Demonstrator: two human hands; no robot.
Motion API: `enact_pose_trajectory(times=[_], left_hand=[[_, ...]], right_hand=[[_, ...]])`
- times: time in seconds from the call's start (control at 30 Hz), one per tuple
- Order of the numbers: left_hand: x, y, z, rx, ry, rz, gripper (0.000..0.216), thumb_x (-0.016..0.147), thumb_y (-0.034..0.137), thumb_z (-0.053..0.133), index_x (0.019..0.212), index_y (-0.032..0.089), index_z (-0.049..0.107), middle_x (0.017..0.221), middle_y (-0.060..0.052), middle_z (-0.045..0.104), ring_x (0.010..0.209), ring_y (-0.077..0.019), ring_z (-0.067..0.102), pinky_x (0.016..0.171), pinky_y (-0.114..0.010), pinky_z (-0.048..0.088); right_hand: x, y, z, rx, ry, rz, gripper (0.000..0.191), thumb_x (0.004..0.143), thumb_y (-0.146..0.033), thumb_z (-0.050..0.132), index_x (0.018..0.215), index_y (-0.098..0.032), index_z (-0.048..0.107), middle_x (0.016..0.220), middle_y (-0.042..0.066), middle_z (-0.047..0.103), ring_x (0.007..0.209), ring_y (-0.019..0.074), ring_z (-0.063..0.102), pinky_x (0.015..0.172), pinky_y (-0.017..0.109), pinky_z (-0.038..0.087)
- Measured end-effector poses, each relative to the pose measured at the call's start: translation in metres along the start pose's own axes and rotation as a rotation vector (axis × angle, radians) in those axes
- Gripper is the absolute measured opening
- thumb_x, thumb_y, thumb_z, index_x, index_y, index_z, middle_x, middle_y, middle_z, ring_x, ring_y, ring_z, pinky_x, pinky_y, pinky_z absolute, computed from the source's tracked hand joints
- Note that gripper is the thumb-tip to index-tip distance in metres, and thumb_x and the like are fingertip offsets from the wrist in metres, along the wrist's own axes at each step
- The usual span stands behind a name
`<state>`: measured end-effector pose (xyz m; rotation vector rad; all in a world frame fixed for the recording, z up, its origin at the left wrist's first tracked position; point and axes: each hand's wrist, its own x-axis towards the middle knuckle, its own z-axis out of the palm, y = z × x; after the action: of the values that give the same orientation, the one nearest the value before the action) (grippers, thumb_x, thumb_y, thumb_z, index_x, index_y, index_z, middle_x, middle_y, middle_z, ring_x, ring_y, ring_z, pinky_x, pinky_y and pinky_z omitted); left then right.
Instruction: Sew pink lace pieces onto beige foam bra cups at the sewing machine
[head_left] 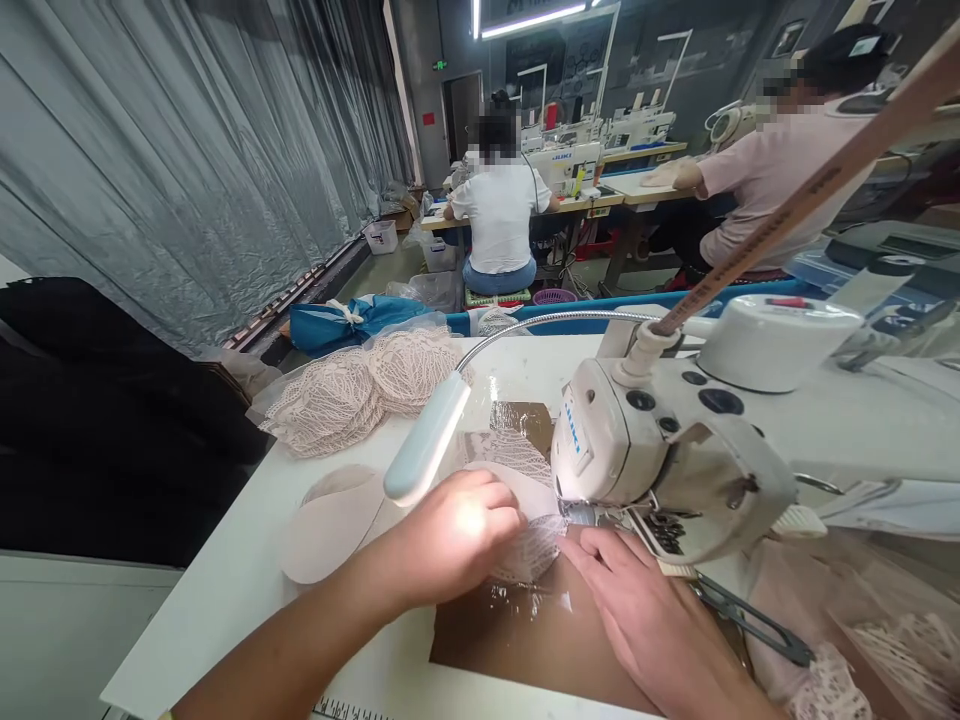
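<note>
My left hand [469, 525] is closed, its fingers curled on a pale lace-trimmed bra cup [534, 503]. The cup's edge lies under the needle area of a white JUKI sewing machine [611, 430]. My right hand [637, 600] lies just right of the cup, index finger and thumb closed on the lace edge close to the presser foot. The needle tip is hidden by the machine head. Beneath the work is a brown board [510, 640]. Left of my left hand lie smooth beige foam cups [330, 530].
A gooseneck lamp [427, 440] hangs low over the left hand. Stacked lace cups [337, 395] sit at the back left. Black-handled thread snips [757, 620] and lace fabric [862, 600] lie at the right. A thread cone [780, 340] stands behind. Two people sew farther off.
</note>
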<state>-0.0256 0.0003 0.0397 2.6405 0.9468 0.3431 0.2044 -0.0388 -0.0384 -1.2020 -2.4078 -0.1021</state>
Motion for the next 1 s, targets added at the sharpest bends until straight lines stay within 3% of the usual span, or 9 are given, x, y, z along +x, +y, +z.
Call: enact_pose_trajectory(times=[0.13,0.3,0.63,0.8,1.0], left_hand=[[0.019,-0.017,0.036,0.057,-0.033,0.246,0.026,0.095,0.017,0.041,0.109,0.012,0.062,0.106,-0.011,0.067,0.099,-0.0212,0.058,0.089,-0.033,0.045],[0.016,-0.024,0.061,0.091,-0.015,0.273,0.031,0.095,0.018,0.044,0.123,0.013,0.056,0.125,-0.013,0.061,0.112,-0.0219,0.054,0.094,-0.033,0.044],[0.019,-0.001,0.065,0.127,0.041,0.103,0.034,0.093,0.031,0.047,0.12,0.013,0.057,0.12,-0.012,0.061,0.1,-0.0248,0.053,0.086,-0.037,0.044],[0.018,-0.001,0.064,0.102,0.04,0.074,0.035,0.093,0.035,0.045,0.119,0.015,0.056,0.116,-0.013,0.06,0.101,-0.0261,0.05,0.087,-0.039,0.042],[0.019,-0.003,0.062,0.122,0.029,0.061,0.033,0.093,0.035,0.045,0.119,0.018,0.056,0.11,-0.011,0.06,0.097,-0.0254,0.05,0.083,-0.039,0.042]], right_hand=[[0.002,-0.003,-0.001,-0.031,0.019,0.031,0.044,0.075,-0.001,0.04,0.104,-0.021,0.066,0.09,0.005,0.069,0.078,0.0189,0.06,0.066,0.029,0.047],[0.002,-0.004,-0.003,-0.07,0.024,0.05,0.045,0.072,0.001,0.04,0.099,-0.022,0.067,0.088,0.004,0.069,0.07,0.0169,0.06,0.06,0.029,0.044],[-0.013,0.006,0.015,-0.208,-0.015,0.123,0.048,0.08,-0.004,0.042,0.118,-0.02,0.067,0.098,0.013,0.07,0.076,0.0222,0.068,0.059,0.031,0.053],[-0.017,0.009,0.02,-0.242,-0.008,0.106,0.048,0.08,-0.005,0.042,0.12,-0.018,0.066,0.101,0.017,0.07,0.083,0.0249,0.069,0.066,0.035,0.057],[-0.018,0.011,0.018,-0.234,0.001,0.092,0.047,0.084,-0.007,0.039,0.121,-0.019,0.065,0.105,0.017,0.07,0.083,0.0241,0.07,0.065,0.035,0.058]])
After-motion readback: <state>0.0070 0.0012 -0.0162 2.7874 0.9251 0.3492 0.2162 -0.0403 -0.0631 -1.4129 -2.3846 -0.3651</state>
